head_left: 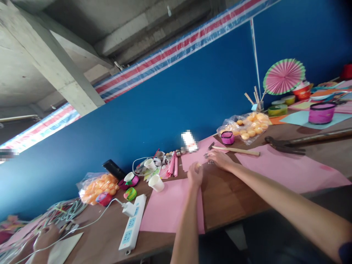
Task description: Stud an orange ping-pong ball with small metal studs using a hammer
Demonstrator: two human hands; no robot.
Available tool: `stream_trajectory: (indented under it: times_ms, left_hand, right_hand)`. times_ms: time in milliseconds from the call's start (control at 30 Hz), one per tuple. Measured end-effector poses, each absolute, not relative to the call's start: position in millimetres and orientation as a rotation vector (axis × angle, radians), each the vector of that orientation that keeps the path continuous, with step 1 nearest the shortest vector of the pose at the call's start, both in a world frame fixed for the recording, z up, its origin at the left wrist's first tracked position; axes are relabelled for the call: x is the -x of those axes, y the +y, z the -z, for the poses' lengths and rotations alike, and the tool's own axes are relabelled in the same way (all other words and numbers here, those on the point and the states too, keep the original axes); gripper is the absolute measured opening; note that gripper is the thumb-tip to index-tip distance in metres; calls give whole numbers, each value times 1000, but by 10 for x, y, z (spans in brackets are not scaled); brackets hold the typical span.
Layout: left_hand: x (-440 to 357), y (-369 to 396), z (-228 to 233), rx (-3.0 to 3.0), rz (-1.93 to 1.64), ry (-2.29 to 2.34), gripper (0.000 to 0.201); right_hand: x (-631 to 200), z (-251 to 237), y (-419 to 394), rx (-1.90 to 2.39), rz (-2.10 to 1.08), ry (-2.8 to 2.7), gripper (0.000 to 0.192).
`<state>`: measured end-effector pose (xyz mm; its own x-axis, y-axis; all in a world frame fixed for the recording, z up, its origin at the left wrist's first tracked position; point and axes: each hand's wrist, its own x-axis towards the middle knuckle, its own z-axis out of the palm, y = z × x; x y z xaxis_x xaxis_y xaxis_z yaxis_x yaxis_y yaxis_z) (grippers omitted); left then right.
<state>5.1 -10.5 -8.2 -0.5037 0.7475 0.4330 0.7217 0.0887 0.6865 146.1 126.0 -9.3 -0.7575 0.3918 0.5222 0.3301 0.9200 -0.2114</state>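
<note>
Both arms stretch out over the wooden worktop [233, 198], and the left hand [195, 174] sits curled at the far edge of a pink paper sheet [170, 209], fingers closed around something small and pale orange that barely shows, most likely a ball, though the view is too small to be sure. The right hand [218, 159] lies just beyond it and to the right, flat and loose on a second pink sheet [198, 156], fingertips at some small metal bits; whether it pinches any of them cannot be told. The hammer [236, 149] lies just past the right hand, its long axis running along the worktop with the head toward the hand and the wooden handle pointing away right, so the right hand is the nearer one to it. Beyond the hammer, a clear bag [247, 126] holds orange balls, a small pink pot [227, 137] touching its near side. Toward the left end, another bag of orange balls [97, 187] sits near a white paper cup [156, 182] and a white power strip [133, 223]. At the near left corner, another person's hand [45, 236] rests on the worktop.
</note>
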Motion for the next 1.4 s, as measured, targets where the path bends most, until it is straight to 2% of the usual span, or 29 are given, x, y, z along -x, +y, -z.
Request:
stream_trajectory:
  times_ms: [333, 667, 933, 1267, 1400]
  left_hand:
    - [-15, -86, 110, -1559, -1426, 2273, 33]
    - [-30, -89, 102, -1588, -1444, 2238, 31]
    - [0, -66, 141, -1542, -1472, 2256, 40]
    - [3, -61, 160, -1535, -1452, 2287, 37]
    - [-7, -70, 150, -1545, -1442, 2285, 37]
  right_hand:
    - [-1488, 96, 1205, 769, -133, -2424, 37]
    - [-1502, 53, 1182, 825, -151, -2423, 35]
    - [-1536, 35, 1190, 885, -242, -2374, 29]
    - [-1563, 13, 1242, 815, -354, -2341, 19]
    - [-1557, 14, 1218, 819, -328, -2344, 22]
